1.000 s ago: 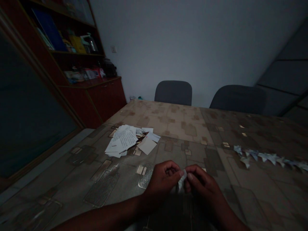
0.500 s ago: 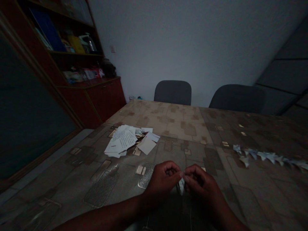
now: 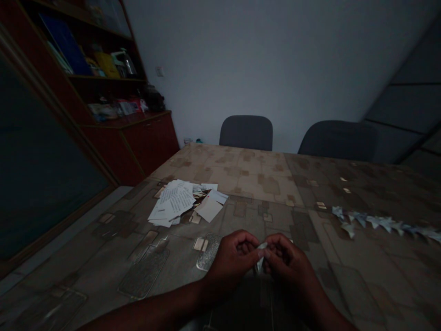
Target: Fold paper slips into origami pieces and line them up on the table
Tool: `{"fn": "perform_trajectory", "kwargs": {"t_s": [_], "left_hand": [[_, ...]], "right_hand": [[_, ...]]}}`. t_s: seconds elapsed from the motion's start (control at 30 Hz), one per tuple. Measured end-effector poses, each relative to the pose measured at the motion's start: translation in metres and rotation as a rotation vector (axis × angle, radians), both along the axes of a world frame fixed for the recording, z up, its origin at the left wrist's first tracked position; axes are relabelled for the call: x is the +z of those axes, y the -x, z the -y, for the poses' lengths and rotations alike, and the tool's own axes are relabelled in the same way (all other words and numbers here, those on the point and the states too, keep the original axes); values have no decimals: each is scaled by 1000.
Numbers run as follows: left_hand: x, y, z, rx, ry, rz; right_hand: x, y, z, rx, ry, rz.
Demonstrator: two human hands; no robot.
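Observation:
A small folded piece of paper, whitish and narrow, is pinched between my two hands low in the middle of the view. My left hand grips it from the left with thumb and curled fingers. From the right, my right hand holds it the same way, its thumb close to the left one. Much of the paper is hidden by the fingers. Beyond my left hand lies a loose pile of printed and blank paper slips. Off to the right, several folded paper shapes sit in a row.
A patterned cloth covers the table. Two grey chairs, one central and one farther right, stand at its far side. A red-brown cabinet with filled shelves is at the left. The room is dim.
The upper part of the folded paper now shows between my fingertips. My right hand has shifted slightly, with its fingers higher and closer to the left hand.

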State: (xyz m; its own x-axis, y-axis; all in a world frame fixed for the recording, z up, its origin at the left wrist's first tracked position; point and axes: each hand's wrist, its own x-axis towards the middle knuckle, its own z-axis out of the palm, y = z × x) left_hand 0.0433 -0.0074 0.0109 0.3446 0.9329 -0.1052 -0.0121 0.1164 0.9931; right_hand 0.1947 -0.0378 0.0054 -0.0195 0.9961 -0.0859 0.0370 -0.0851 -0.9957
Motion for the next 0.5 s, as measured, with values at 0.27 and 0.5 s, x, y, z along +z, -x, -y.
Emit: {"fn": "perform_trajectory", "kwargs": {"t_s": [0.27,0.5], "left_hand": [[4,2,-1,-6,11,25],[-1,3,-2,46,-29,26]], "right_hand": [[8,0,1,5,-3,4],[4,1,4,23,5,76]]}}
